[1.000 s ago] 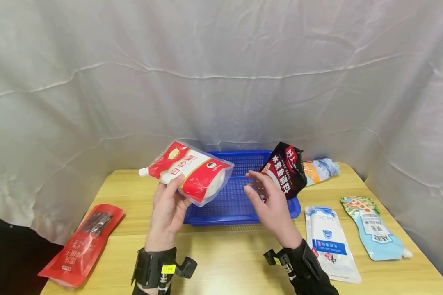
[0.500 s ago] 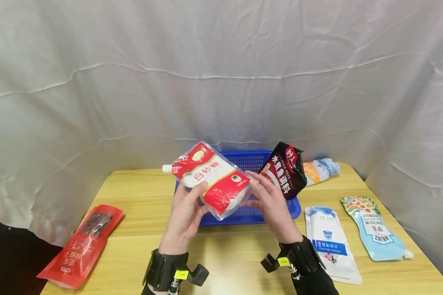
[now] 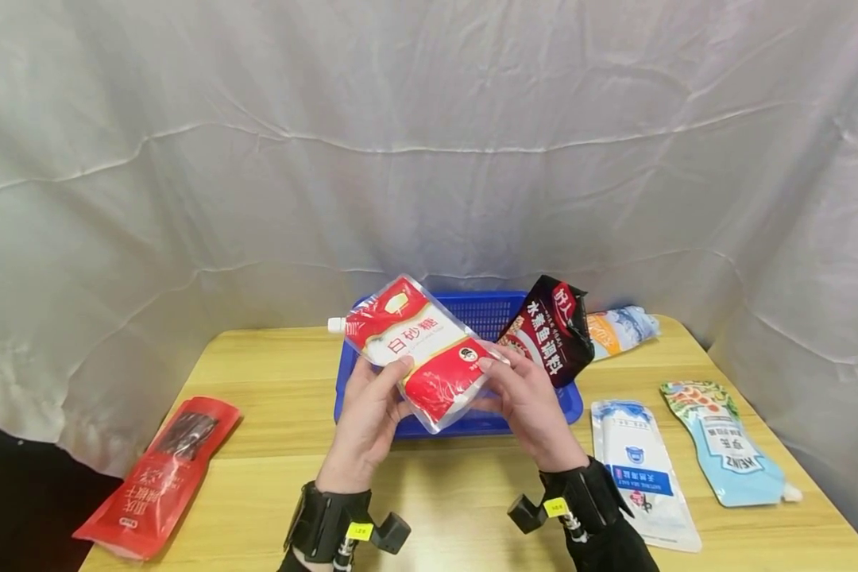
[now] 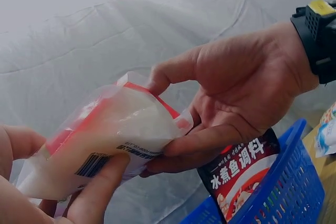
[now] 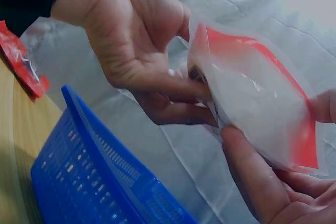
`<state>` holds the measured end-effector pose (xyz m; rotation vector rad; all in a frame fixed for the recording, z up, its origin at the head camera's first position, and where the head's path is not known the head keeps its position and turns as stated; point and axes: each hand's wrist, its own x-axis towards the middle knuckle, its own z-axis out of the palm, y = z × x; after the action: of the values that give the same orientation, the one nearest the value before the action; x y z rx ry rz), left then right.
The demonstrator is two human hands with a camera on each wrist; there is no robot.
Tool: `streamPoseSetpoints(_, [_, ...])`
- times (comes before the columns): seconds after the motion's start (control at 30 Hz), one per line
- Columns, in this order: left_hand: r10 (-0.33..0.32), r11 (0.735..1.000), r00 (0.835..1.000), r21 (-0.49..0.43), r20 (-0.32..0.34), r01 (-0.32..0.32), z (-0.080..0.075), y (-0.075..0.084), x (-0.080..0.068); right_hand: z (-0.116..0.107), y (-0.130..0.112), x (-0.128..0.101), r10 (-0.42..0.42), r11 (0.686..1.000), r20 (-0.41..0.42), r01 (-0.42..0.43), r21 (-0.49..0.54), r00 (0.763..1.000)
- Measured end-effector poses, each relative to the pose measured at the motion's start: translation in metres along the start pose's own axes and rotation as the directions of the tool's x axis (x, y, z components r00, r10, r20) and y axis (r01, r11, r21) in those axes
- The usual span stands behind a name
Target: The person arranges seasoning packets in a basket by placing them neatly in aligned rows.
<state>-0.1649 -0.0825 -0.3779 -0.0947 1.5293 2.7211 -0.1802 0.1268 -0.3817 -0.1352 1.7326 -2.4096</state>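
Plainly, seen from the head, the left hand point(image 3: 368, 421) and right hand point(image 3: 532, 405), both half-closed, grip a red-and-white pouch point(image 3: 429, 345) held up before a blue basket point(image 3: 472, 306). The left wrist view shows a fingertip point(image 4: 113, 171) beside the pouch's barcode point(image 4: 92, 164); the right wrist view, fingers point(image 5: 178, 88) against its underside.

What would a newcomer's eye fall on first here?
Probably the shiny red-and-white capped plastic pouch gripped by the left hand and right hand, mid-picture in the head view. Then perhaps the black-and-red plastic packet, tilted in the right end of the blue plastic basket. Far left, a long bright red plastic packet lies on the wooden table.
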Motion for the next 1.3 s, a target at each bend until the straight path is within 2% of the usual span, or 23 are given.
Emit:
streamPoseSetpoints(0.4, [0.005, 0.998, 1.000, 0.057, 0.025, -0.006, 0.003, -0.002, 0.000, 0.009, 0.006, -0.002, -0.069, 0.992, -0.118, 0.081, 0.092, 0.991])
streamPoseSetpoints(0.63, [-0.017, 0.996, 0.998, 0.088, 0.053, 0.012, 0.005, -0.004, 0.000, 0.015, 0.013, -0.002, -0.116, 0.976, -0.169, 0.144, 0.162, 0.979])
streamPoseSetpoints(0.83, [-0.012, 0.992, 0.998, 0.126, 0.060, 0.004, 0.008, -0.005, 0.000, 0.019, 0.016, -0.002, -0.166, 0.961, -0.199, 0.204, 0.187, 0.966])
streamPoseSetpoints(1.13, [0.009, 0.980, 0.999, 0.199, 0.049, -0.018, 0.007, -0.008, 0.000, 0.029, 0.025, -0.003, -0.153, 0.966, -0.204, 0.189, 0.175, 0.967])
streamPoseSetpoints(1.3, [0.013, 0.980, 0.999, 0.196, 0.033, -0.019, 0.006, -0.009, 0.001, 0.032, 0.027, -0.004, -0.151, 0.970, -0.185, 0.182, 0.161, 0.971])
